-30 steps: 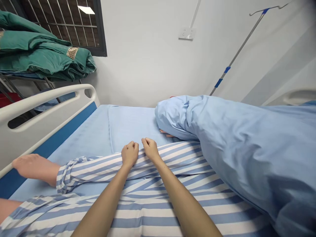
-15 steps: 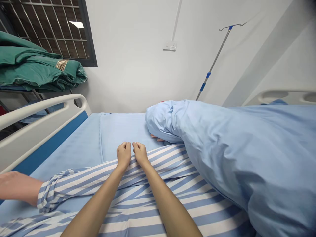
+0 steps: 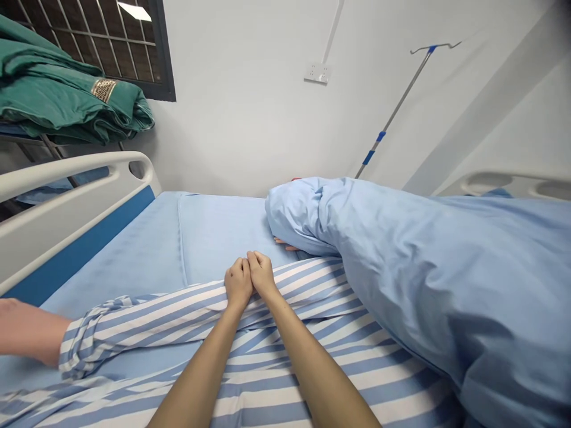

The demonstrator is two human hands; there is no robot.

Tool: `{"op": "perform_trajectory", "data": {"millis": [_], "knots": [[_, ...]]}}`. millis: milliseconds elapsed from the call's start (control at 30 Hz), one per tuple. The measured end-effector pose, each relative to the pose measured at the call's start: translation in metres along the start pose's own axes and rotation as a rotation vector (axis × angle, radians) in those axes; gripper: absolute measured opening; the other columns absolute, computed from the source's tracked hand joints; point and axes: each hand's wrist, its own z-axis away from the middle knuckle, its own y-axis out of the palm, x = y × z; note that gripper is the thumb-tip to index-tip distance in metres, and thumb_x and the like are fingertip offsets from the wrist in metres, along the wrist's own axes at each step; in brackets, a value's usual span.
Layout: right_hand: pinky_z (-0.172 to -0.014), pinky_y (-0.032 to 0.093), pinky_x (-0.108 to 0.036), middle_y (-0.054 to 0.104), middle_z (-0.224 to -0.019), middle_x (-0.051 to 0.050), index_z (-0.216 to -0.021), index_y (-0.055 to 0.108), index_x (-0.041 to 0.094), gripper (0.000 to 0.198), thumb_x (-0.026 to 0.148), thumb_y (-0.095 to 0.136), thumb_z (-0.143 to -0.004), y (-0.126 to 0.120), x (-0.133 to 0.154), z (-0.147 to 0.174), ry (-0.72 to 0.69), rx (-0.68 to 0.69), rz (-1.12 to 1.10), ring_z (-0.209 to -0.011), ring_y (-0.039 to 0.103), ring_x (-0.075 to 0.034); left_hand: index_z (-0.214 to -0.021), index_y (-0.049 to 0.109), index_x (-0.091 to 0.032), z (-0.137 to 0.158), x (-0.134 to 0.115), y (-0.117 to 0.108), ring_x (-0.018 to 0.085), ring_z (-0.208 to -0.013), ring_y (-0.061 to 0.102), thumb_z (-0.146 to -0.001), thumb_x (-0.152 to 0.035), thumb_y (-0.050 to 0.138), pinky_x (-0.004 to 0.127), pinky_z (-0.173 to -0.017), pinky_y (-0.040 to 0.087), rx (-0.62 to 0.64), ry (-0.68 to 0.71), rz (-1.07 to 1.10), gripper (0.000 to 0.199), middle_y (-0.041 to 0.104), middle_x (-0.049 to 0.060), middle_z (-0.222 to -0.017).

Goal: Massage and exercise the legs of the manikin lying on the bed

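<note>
My left hand [image 3: 238,282] and my right hand [image 3: 262,273] are side by side, touching, over the upper edge of a blue-and-white striped trouser leg [image 3: 156,321]. Both are closed with knuckles up; their fingertips point away and are hidden, so I cannot tell whether they pinch the cloth. The trousers are on a figure lying on a bed, with a bare ankle [image 3: 42,337] out of the rolled cuff at the left. A light-blue quilt [image 3: 401,255] covers the figure's upper part at the right. Fingers of the figure's hand [image 3: 285,245] peek out under it.
A light-blue sheet [image 3: 218,226] covers the mattress. A cream and blue bed end board [image 3: 75,196] stands at the left, with a folded green bundle [image 3: 66,101] behind. An IV pole [image 3: 401,101] rises behind the quilt, near a wall socket [image 3: 317,72].
My left hand has moved right and now touches my right hand; a small gap stood between them before. Both remain closed over the trouser leg. The view has shifted slightly.
</note>
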Motion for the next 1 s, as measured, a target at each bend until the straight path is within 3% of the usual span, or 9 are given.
{"op": "perform_trajectory", "data": {"millis": [200,367,500,667,867,1000], "knots": [[-0.046,0.023,-0.022,0.028,-0.046,0.006,-0.049,0.03,0.02,0.035,0.037,0.041,-0.077,-0.007,0.009,-0.007,0.009,0.064,0.134,-0.048,0.029,-0.008,-0.065,0.05,-0.021,0.001,-0.002,-0.001,0.013,-0.059,0.049,-0.087,-0.031,0.029,0.025,-0.057,0.024,-0.01,-0.012,-0.084,0.033,0.059,0.002,-0.062],[-0.049,0.02,-0.024,0.028,-0.046,0.006,-0.049,0.031,0.019,0.037,0.036,0.041,-0.08,-0.034,0.022,-0.011,-0.179,0.109,0.33,-0.048,0.028,-0.008,-0.063,0.051,-0.022,0.002,-0.002,0.001,0.014,-0.059,0.048,-0.086,-0.031,0.031,0.026,-0.057,0.023,-0.017,0.005,-0.119,0.032,0.059,0.001,-0.061],[-0.049,0.019,-0.024,0.025,-0.047,0.006,-0.05,0.028,0.019,0.039,0.038,0.039,-0.082,-0.048,0.007,-0.008,-0.133,0.049,0.341,-0.049,0.027,-0.008,-0.061,0.05,-0.021,0.003,-0.003,0.002,0.013,-0.058,0.047,-0.086,-0.031,0.03,0.025,-0.057,0.023,-0.023,0.014,-0.13,0.033,0.058,0.0,-0.059],[-0.05,0.019,-0.024,0.025,-0.047,0.006,-0.049,0.028,0.018,0.039,0.037,0.038,-0.082,-0.049,-0.007,-0.006,-0.126,0.004,0.335,-0.049,0.027,-0.008,-0.059,0.048,-0.021,0.004,-0.004,0.003,0.012,-0.057,0.045,-0.085,-0.031,0.03,0.025,-0.057,0.024,0.008,0.03,-0.156,0.033,0.057,0.0,-0.059],[-0.049,0.02,-0.023,0.026,-0.047,0.007,-0.05,0.028,0.019,0.038,0.038,0.039,-0.081,-0.051,-0.002,-0.007,-0.115,-0.012,0.271,-0.049,0.028,-0.008,-0.061,0.05,-0.02,0.0,-0.011,-0.001,0.013,-0.06,0.047,-0.08,-0.032,0.036,0.025,-0.054,0.023,0.169,0.043,-0.243,0.027,0.058,0.001,-0.063],[-0.049,0.022,-0.023,0.03,-0.047,0.006,-0.05,0.031,0.019,0.038,0.039,0.039,-0.081,-0.053,-0.001,-0.009,-0.084,-0.016,0.2,-0.05,0.031,-0.008,-0.05,0.04,-0.019,-0.014,-0.034,-0.001,0.011,-0.055,0.041,-0.078,-0.032,0.036,0.024,-0.053,0.025,0.186,0.068,-0.028,0.031,0.046,-0.002,-0.051]]}}
